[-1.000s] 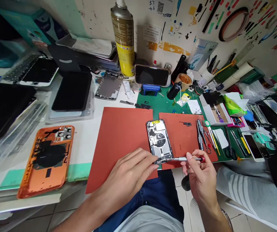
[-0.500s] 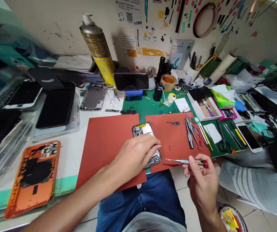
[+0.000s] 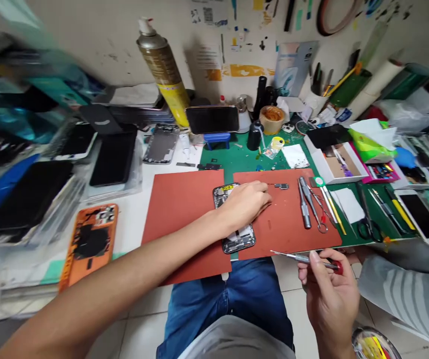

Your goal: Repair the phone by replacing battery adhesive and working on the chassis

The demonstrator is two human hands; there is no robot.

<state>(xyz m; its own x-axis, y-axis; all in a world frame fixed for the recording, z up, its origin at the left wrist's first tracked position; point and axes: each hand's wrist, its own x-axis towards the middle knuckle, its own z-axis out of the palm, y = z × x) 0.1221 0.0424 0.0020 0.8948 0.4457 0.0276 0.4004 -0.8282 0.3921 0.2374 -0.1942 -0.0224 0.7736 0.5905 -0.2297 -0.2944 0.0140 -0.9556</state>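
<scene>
My left hand (image 3: 247, 203) reaches across an opened phone (image 3: 239, 240), its bent fingers over the right-hand red mat. The fingers look pinched together, and anything between them is too small or hidden to name. Part of the phone's inside is covered by this hand. My right hand (image 3: 330, 289) holds a slim precision screwdriver (image 3: 301, 258) with a silver shaft and red end, its tip pointing left at the mat's front edge. Close to my left fingertips lies a small dark phone part (image 3: 282, 186). A thin little piece (image 3: 269, 224) rests lower on the mat.
Screwdrivers (image 3: 304, 204), tweezers (image 3: 324, 224) and scissors (image 3: 366, 219) lie to the right. An orange phone back (image 3: 91, 244) is at left. Behind stand a phone on a blue stand (image 3: 216, 140) and a tall spray can (image 3: 165, 75). Another person's grey-clothed leg (image 3: 394, 289) is at right.
My left hand has moved from over the phone's middle rightward and farther away, towards the small dark part. My right hand still holds the screwdriver. The camera view has turned slightly left.
</scene>
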